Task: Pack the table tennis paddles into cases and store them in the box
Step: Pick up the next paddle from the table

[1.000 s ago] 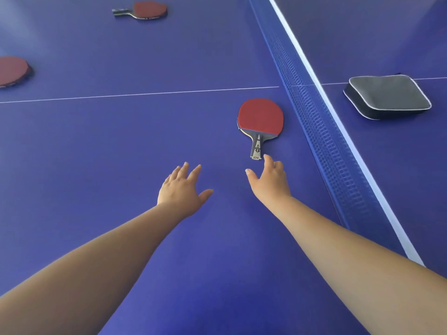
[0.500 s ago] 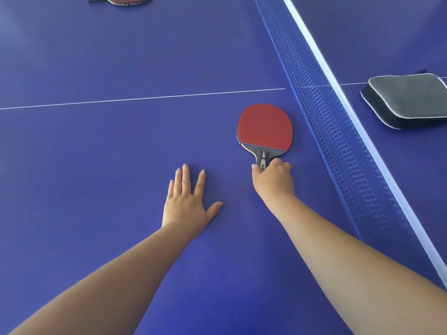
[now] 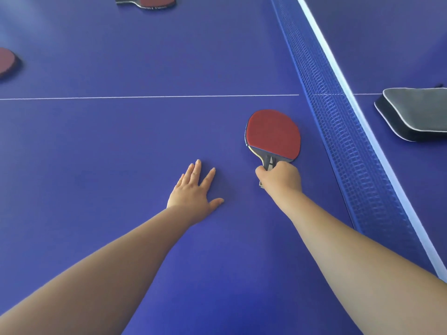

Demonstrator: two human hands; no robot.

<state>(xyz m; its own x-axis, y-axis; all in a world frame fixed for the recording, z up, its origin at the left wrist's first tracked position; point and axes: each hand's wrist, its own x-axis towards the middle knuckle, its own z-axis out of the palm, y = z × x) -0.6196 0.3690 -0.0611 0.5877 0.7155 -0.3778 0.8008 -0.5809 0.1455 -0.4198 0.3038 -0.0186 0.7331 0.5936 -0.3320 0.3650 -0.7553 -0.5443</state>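
Grip: the handle of the nearest paddle (image 3: 273, 135) is enclosed by the curled fingers of the right hand (image 3: 280, 176); the red blade points away from the person and seems to lie on the table (image 3: 121, 141) or just off it, which cannot be told.
Other hand: the left hand (image 3: 193, 192) is laid flat on the table with fingers straight and spread, and nothing is held by it.
Paddle position: just beside the net (image 3: 338, 131), on the near side.
Case: a dark case (image 3: 420, 112) with a grey top is seen beyond the net, well apart from the gripped paddle; whether it is zipped cannot be told.
Remaining paddles: a second paddle (image 3: 147, 1) and a third paddle (image 3: 6, 61) lie at the top and left edges, untouched.
Box: not in view.
Progress: judged very early; no paddle is seen cased or stored, so casing and boxing are left for all three.
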